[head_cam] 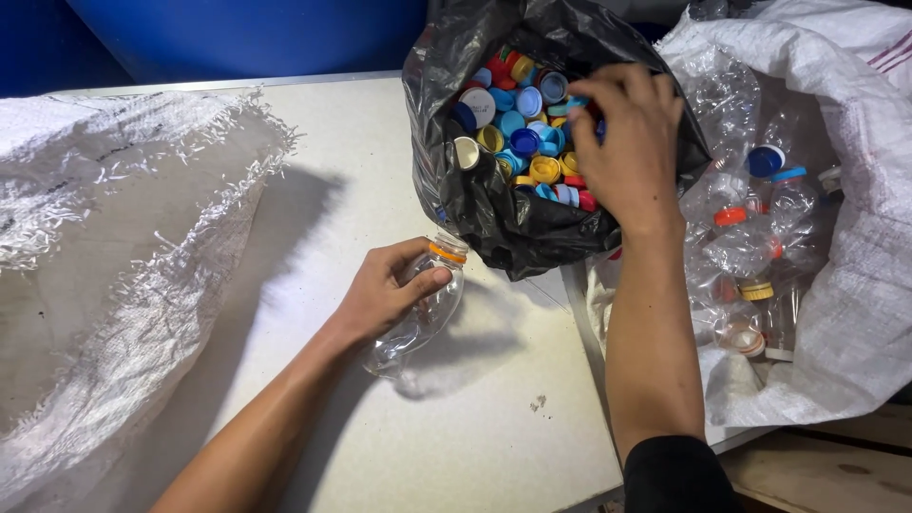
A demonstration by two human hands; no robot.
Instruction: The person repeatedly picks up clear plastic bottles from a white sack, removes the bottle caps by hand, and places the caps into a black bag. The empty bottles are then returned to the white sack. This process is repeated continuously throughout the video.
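Two bare hands work over a pale tabletop (456,418) seen from above. The left hand (385,290) lies near the middle of the table, its fingers wrapped around a crushed clear plastic bottle (423,318) that rests on its side on the surface. The bottle's neck, with an orange ring (446,253) and no cap, points toward the far edge of the table and sits just beside a black plastic bag (503,223). The right hand (632,142) reaches over the open mouth of that bag, fingers curled and bunched together at the tips above the bottle caps (527,142); whether it pinches a cap cannot be told. The bag stands at the table's far right edge, filled with loose caps in blue, yellow, red, white and orange. Beyond the right edge of the table sits a white woven sack (855,285), open and holding crushed clear bottles (750,237), several with blue or orange caps on. A second white woven sack (104,266) with a frayed rim lies flat across the left side of the table, well apart from both hands. A blue surface (247,38) rises behind the table's far edge
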